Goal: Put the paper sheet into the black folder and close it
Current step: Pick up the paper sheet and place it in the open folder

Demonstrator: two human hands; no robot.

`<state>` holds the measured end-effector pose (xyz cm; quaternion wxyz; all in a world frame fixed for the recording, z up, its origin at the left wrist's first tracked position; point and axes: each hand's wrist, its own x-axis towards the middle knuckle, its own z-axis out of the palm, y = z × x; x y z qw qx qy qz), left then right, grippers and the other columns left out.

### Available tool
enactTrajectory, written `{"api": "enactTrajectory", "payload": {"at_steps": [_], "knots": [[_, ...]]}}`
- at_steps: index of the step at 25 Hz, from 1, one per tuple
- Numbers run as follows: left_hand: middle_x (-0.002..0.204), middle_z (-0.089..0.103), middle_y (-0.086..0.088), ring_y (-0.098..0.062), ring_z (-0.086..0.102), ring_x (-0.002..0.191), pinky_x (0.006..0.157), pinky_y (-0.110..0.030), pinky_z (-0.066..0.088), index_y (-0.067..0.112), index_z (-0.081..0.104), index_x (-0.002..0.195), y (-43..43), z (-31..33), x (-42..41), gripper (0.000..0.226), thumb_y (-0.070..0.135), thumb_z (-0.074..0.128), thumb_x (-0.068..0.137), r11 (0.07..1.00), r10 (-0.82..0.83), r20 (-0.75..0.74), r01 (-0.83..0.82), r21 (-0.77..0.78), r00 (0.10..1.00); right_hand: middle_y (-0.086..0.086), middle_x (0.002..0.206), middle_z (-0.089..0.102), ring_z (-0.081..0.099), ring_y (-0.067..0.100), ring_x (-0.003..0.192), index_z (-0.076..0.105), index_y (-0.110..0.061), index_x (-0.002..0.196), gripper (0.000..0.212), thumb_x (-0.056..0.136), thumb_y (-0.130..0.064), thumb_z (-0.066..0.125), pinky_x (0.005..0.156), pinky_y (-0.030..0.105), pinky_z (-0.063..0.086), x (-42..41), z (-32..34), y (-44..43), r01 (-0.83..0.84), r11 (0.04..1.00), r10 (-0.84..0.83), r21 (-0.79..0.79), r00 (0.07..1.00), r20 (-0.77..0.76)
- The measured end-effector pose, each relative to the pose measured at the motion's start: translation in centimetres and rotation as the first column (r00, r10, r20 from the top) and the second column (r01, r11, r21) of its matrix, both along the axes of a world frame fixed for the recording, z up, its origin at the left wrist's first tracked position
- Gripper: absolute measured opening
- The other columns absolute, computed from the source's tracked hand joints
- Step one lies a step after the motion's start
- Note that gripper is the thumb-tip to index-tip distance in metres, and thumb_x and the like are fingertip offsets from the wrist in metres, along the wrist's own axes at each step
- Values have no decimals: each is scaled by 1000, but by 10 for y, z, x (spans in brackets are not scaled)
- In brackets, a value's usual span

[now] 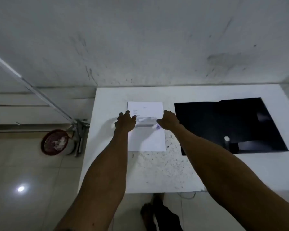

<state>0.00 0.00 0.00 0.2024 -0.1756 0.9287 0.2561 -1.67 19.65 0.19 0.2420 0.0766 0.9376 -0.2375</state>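
A white printed paper sheet (147,139) lies flat on the white table (157,172), left of centre. My left hand (125,121) rests over the sheet's left edge with fingers spread. At the sheet's right edge my right hand (168,120) hovers or touches, fingers curled down; whether either hand grips the paper is unclear. The black folder (223,124) lies to the right of the sheet, flat on the table, apparently spread open with a glossy inner surface.
A grey wall stands just behind the table. On the tiled floor to the left sit a red mesh basket (54,142) and a metal stand with a slanted pole (77,130). My feet (157,212) show below the table's near edge.
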Motion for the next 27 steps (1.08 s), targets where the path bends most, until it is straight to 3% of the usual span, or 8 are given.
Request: {"api": "enactTrajectory", "payload": {"at_steps": [4, 7, 13, 16, 18, 20, 25, 27], "knots": [[156, 24, -22, -42, 37, 139, 112, -56, 30, 20, 20, 153, 2, -47, -3, 59, 28, 38, 98, 993, 114, 84, -115, 4, 990, 23, 132, 52, 51, 39, 123, 47, 4, 128, 47, 89, -20, 54, 99, 41, 45, -8, -41, -7, 128, 991, -124, -43, 989, 82], [150, 32, -24, -42, 41, 133, 108, -54, 38, 16, 13, 155, 5, -69, -13, 70, 20, 45, 93, 977, 214, 92, -214, -10, 973, 22, 136, 50, 51, 35, 125, 48, 5, 129, 42, 92, -14, 51, 100, 39, 45, -11, -62, -16, 342, 938, -337, -51, 937, 88], [139, 48, -25, -44, 48, 128, 107, -49, 43, 1, 44, 135, 2, -81, -33, 51, 19, 41, 88, 895, 426, 146, -440, 79, 893, 20, 131, 55, 57, 37, 117, 59, 3, 120, 35, 89, -11, 56, 97, 46, 53, -23, -80, -27, 566, 820, -551, -87, 821, 150], [134, 54, -23, -41, 54, 124, 106, -45, 46, -3, 51, 127, -5, -82, -36, 42, 10, 44, 87, 850, 484, 136, -501, 163, 865, 24, 120, 65, 66, 36, 107, 62, 7, 113, 28, 88, -6, 60, 85, 41, 59, -25, -82, -21, 608, 785, -589, -113, 791, 167], [122, 64, -25, -41, 61, 115, 97, -40, 52, -3, 64, 99, -8, -83, -35, 24, 4, 45, 86, 847, 468, 120, -483, 221, 875, 25, 118, 67, 67, 36, 106, 63, 9, 113, 27, 90, -3, 58, 81, 37, 57, -23, -80, -20, 623, 770, -604, -138, 781, 160], [103, 69, -25, -39, 67, 98, 79, -33, 51, 1, 61, 73, -7, -78, -30, 20, 0, 46, 85, 833, 467, 122, -482, 271, 876, 24, 116, 68, 68, 35, 104, 65, 7, 111, 25, 91, -6, 58, 81, 37, 57, -19, -77, -22, 612, 771, -594, -176, 791, 147], [71, 63, -18, -37, 66, 79, 68, -32, 48, 2, 58, 62, -10, -71, -16, 18, -1, 53, 79, 817, 464, 94, -466, 339, 881, 20, 125, 65, 63, 35, 116, 64, 3, 121, 35, 90, -14, 62, 94, 37, 55, -11, -59, -11, 570, 783, -570, -247, 818, 79], [75, 66, -20, -35, 69, 77, 72, -37, 57, -2, 64, 68, -7, -65, -14, 11, 3, 61, 77, 818, 443, 95, -445, 364, 891, 22, 119, 68, 64, 37, 113, 68, 3, 112, 29, 90, -14, 61, 93, 38, 56, -8, -45, 3, 554, 789, -564, -264, 824, 44]]}}
